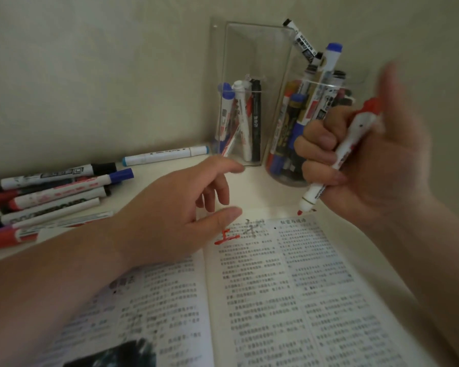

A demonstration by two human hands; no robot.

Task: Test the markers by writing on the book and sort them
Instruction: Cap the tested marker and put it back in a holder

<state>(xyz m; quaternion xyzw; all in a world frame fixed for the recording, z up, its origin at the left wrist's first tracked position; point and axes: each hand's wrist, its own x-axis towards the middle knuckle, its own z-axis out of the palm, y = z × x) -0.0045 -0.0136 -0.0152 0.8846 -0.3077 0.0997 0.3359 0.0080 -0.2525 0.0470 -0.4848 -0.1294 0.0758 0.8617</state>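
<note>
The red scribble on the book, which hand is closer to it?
Left. The left hand is right beside the red scribble, thumb tip at its edge; the right hand is farther up-right, gripping a red marker.

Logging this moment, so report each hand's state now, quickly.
Left hand: open, fingers relaxed, holding nothing, over the book.
Right hand: closed around the red marker, tip pointing down.

Clear glossy plastic holder (245, 62), paper book (263, 287)
</note>
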